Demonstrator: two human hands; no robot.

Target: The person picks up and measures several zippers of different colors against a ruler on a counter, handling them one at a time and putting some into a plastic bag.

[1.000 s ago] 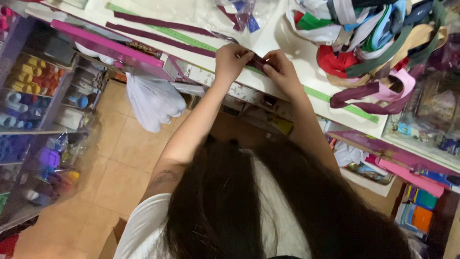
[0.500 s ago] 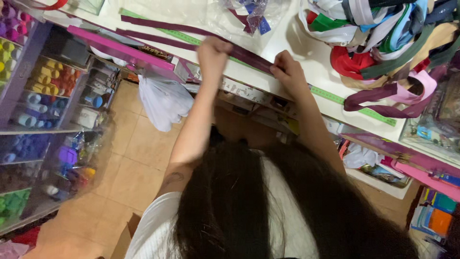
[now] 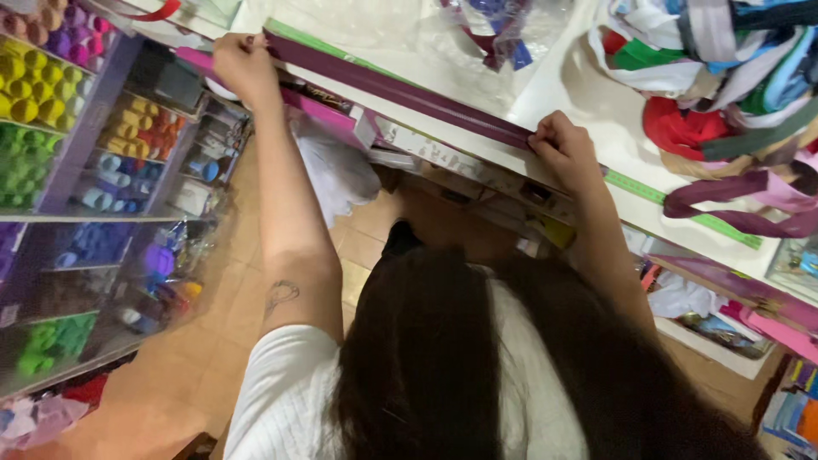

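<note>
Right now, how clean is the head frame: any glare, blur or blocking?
Head view: even indoor light, no hard shadows; soft glare on the plastic bag; the person's hair blocks the lower middle; the left hand and right hand on the maroon strip are slightly soft; the shelves lean from the tilt.

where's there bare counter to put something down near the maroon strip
A bare white patch of counter lies just beyond the right hand, between the clear plastic bag and the pile of ribbons. The maroon strip, stretched from the left hand, and the green measuring tape fill the front edge.
</note>
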